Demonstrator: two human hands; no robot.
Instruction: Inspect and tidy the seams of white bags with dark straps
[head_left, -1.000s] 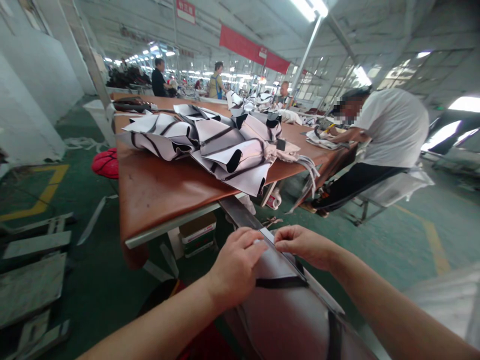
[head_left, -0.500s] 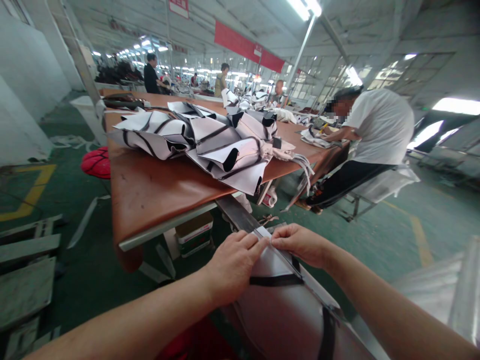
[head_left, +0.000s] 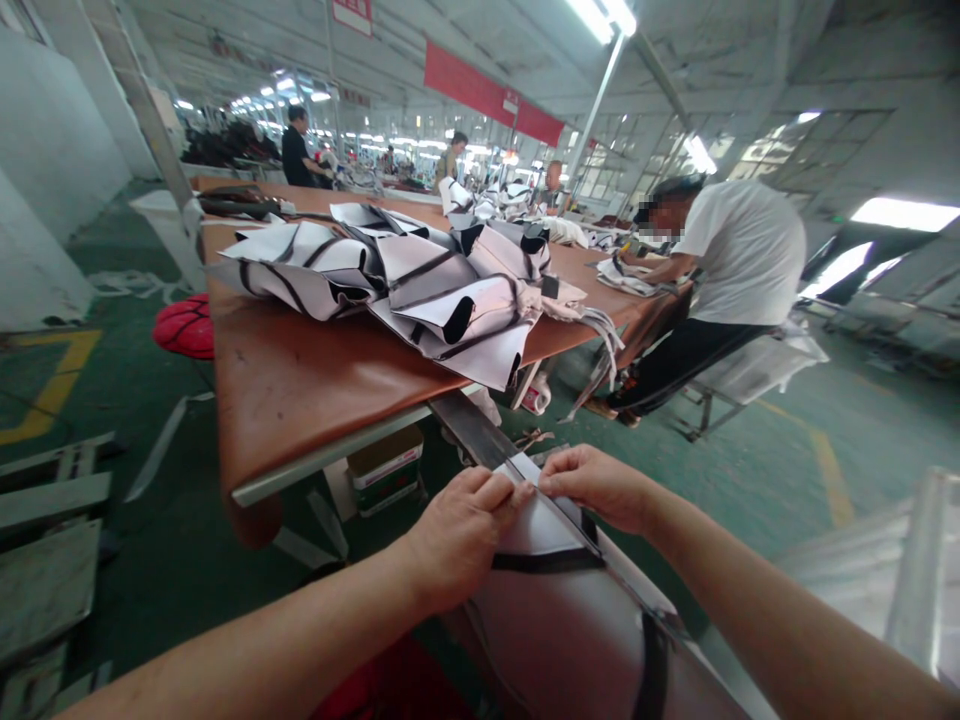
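A white sheet piece with black strips (head_left: 555, 620) is draped over a narrow dark metal bar (head_left: 474, 430) that juts out from under the table. My left hand (head_left: 469, 530) lies on the piece's near side, its fingers curled in and pinching the edge near the seam. From the other side my right hand (head_left: 592, 488) pinches the same edge between thumb and forefinger. The fingertips of both hands almost meet at the seam line, close to the piece's far end. What lies under the fingertips is hidden.
A brown-covered table (head_left: 300, 385) stands ahead, with a pile of similar white pieces (head_left: 420, 270) on it. At the right a co-worker in a white shirt (head_left: 742, 250) bends over the table. A tin box (head_left: 386, 470) sits beneath it; a red bundle (head_left: 185, 326) is at the left.
The fingers of my left hand have curled in more at the seam. My right hand stays pinched in nearly the same spot. The view has shifted slightly.
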